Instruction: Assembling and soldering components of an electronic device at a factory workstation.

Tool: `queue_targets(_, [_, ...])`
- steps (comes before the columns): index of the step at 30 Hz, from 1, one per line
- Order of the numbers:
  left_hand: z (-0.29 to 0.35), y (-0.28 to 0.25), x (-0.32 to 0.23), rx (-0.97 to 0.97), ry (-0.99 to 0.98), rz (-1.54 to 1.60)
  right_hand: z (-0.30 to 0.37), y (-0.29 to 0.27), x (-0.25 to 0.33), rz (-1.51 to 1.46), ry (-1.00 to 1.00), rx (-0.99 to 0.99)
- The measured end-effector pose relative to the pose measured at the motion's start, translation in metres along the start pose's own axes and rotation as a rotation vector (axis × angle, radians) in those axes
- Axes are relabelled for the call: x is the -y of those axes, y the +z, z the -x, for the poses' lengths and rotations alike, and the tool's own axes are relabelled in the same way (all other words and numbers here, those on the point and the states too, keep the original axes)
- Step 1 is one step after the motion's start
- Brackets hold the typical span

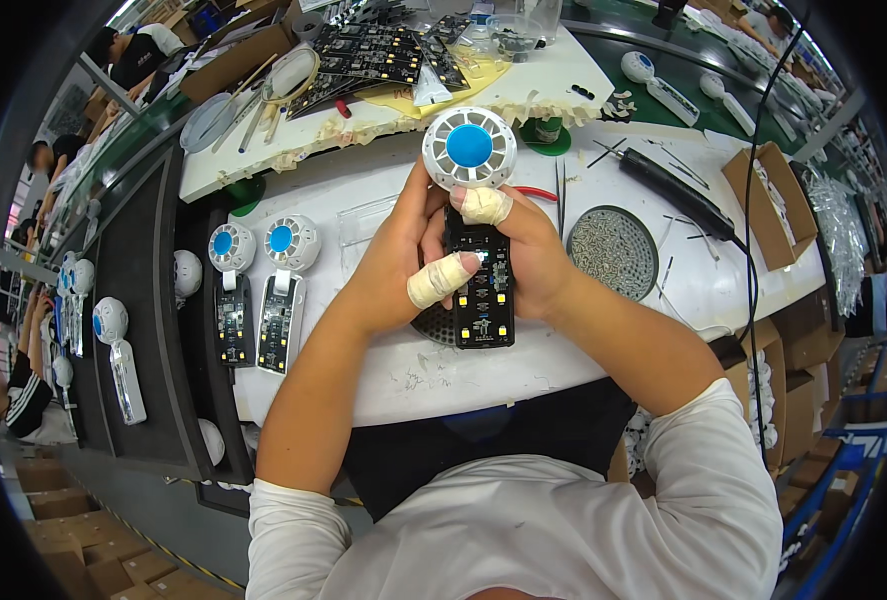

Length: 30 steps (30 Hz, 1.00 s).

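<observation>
Both my hands hold a white handheld fan upright over the white worktable. Its round, vented head has a blue centre disc, and its handle bears an exposed black circuit board with small yellow-white LEDs. My left hand grips the handle's left side, its taped thumb resting on the board. My right hand wraps the right side, its taped thumb pressed just below the fan head. To the left lie two similar fans, a left one and a right one, their boards exposed. My palms hide part of the handle.
A round dish of screws and a black electric screwdriver lie to the right, before a cardboard box. Dark circuit boards pile on the raised shelf. A black rack with more fans stands left; a cable hangs right.
</observation>
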<state>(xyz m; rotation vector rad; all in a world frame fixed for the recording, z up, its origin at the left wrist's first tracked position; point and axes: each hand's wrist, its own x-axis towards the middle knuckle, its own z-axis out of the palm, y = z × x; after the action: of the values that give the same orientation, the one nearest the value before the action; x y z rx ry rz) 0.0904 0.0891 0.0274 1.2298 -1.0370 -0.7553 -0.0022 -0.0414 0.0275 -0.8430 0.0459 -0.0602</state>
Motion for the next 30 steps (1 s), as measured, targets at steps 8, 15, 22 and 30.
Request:
queue_targets(8, [0.002,0.001,0.0,0.016,0.036,0.028,0.002,0.005,-0.006,0.196,-0.152,-0.071])
queue_targets(15, [0.004,0.005,-0.001,0.016,0.057,0.097,0.005,0.0,-0.002,0.163,-0.09,0.018])
queue_targets(22, [0.004,0.001,-0.002,0.015,0.069,0.006,0.006,0.0,-0.001,0.064,-0.019,0.05])
queue_targets(30, [-0.005,0.005,0.01,-0.039,0.154,-0.013,0.004,0.003,0.007,0.592,-0.372,-0.128])
